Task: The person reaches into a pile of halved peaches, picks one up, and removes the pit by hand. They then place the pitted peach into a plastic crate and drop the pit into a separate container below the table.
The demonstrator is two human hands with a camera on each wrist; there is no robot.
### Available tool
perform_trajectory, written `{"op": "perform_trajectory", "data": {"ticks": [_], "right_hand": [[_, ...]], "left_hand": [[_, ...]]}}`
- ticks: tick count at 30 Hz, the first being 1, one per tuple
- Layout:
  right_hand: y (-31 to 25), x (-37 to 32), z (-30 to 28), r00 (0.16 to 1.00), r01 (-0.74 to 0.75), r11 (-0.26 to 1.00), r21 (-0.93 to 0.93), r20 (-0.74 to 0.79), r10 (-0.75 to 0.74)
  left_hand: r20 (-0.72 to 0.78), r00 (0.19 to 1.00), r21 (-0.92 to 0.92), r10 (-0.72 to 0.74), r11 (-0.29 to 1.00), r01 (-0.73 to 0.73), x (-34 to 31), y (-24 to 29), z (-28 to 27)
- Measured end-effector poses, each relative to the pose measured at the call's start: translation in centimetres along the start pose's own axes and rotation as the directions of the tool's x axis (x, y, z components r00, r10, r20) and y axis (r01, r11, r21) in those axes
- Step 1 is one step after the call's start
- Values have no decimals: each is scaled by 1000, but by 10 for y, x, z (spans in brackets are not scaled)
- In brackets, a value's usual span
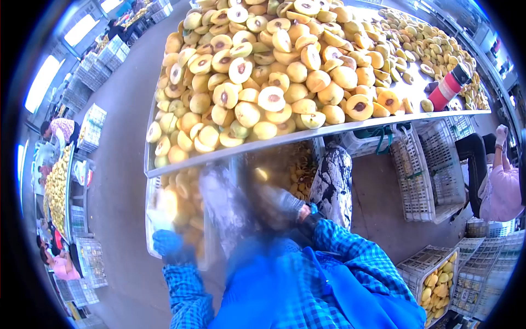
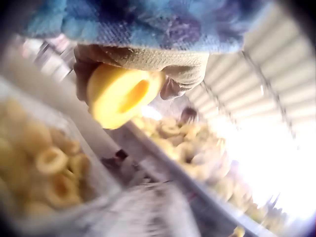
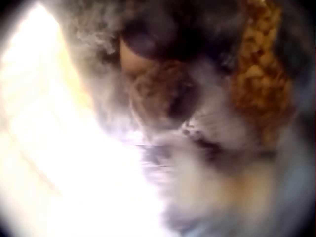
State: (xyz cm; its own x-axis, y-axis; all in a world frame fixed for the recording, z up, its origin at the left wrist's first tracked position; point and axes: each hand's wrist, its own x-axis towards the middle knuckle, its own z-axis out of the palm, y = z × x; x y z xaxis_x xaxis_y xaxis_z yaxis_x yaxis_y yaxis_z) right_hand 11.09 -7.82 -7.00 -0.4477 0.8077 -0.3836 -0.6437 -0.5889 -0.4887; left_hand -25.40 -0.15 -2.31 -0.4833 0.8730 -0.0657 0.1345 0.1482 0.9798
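My left hand, in a pale knit glove, grips a yellow peach half whose pit hollow is bare. In the head view this hand is blurred over the white crate of peach halves beside my left leg. My right hand, gloved and smeared by motion, is between my knees, above brown-orange scraps. The right wrist view shows its soiled glove with the fingers bent in; I cannot tell what it holds. Ahead, halved peaches, many with pits, are heaped on a metal-edged table.
A red and black bottle stands at the table's right side. White crates sit below it, and another crate with yellow fruit is at lower right. A seated person is on the right; grey floor runs along the left.
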Motion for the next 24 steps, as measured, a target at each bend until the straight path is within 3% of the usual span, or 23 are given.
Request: {"op": "perform_trajectory", "data": {"ticks": [1, 2, 3, 4, 5, 6, 7, 9, 11, 12, 13, 15, 16, 17, 18, 19, 20, 21, 22, 23, 24], "right_hand": [[2, -6, -6, 984, -39, 984, 176, -165, 68], [26, 26, -44, 994, 76, 773, -630, -8, -105], [32, 34, -56, 998, 40, 581, -813, 6, -60], [37, 42, -69, 1000, 24, 346, -938, 20, -16], [13, 22, -35, 985, -175, 614, -770, -130, 117], [2, 17, -26, 978, -209, 718, -664, -148, 147], [-10, 12, -17, 970, -240, 805, -543, -166, 177], [-11, 6, -20, 997, -61, 798, -599, -78, 17], [-13, -1, -26, 994, 66, 768, -637, -24, -105], [-11, -6, -28, 981, 129, 780, -612, -37, -192], [-11, -7, -29, 959, 206, 787, -582, -41, -281], [-11, -7, -34, 890, 368, 773, -517, -43, -453], [-8, -6, -38, 847, 447, 755, -479, -46, -530], [-3, 0, -50, 852, 421, 779, -464, -93, -515], [1, 5, -62, 855, 396, 803, -446, -140, -499], [2, 12, -82, 765, 390, 454, -801, 7, -644], [-6, 14, -87, 636, 246, 9, -969, 154, -757], [-10, 12, -89, 570, 277, -183, -943, 315, -759], [-23, 4, -76, 487, 284, -371, -884, 467, -738], [-41, -9, -53, 502, 328, -317, -890, 448, -739], [-59, -22, -30, 517, 369, -261, -892, 430, -740]], "left_hand": [[86, 947, 716, 309, 642, -274, -10, 26, 0], [183, 794, 814, 580, 363, -453, -16, 58, 18], [317, 578, 854, 752, 39, -519, -27, 78, 45], [329, 537, 758, 777, 122, -641, -26, 89, 78], [329, 491, 634, 806, 197, -748, -21, 105, 123], [494, 523, 614, 695, 147, -775, -40, 149, 171], [588, 381, 532, 714, 14, -847, -25, 150, 210], [698, 302, 518, 649, -166, -839, -22, 153, 283], [802, 278, 459, 529, -247, -854, -16, 150, 325], [848, 389, 460, 360, -133, -878, -22, 155, 336], [835, 427, 464, 348, -29, -885, -26, 152, 343], [769, 365, 411, 526, 31, -911, -21, 121, 353], [755, 288, 325, 589, 45, -944, -27, 120, 352], [827, 360, 306, 433, 190, -933, -43, 141, 348], [822, 434, 301, 369, 365, -881, -50, 148, 342], [819, 495, 294, 290, 529, -796, -56, 148, 337], [758, 536, 163, 373, 687, -708, -61, 141, 331], [684, 588, 9, 431, 801, -598, -62, 132, 323], [598, 613, -292, 516, 853, -433, -55, 114, 320], [718, 628, -451, 300, 888, 91, -70, 130, 299], [730, 647, -439, 221, 877, 197, -81, 132, 284]]}}
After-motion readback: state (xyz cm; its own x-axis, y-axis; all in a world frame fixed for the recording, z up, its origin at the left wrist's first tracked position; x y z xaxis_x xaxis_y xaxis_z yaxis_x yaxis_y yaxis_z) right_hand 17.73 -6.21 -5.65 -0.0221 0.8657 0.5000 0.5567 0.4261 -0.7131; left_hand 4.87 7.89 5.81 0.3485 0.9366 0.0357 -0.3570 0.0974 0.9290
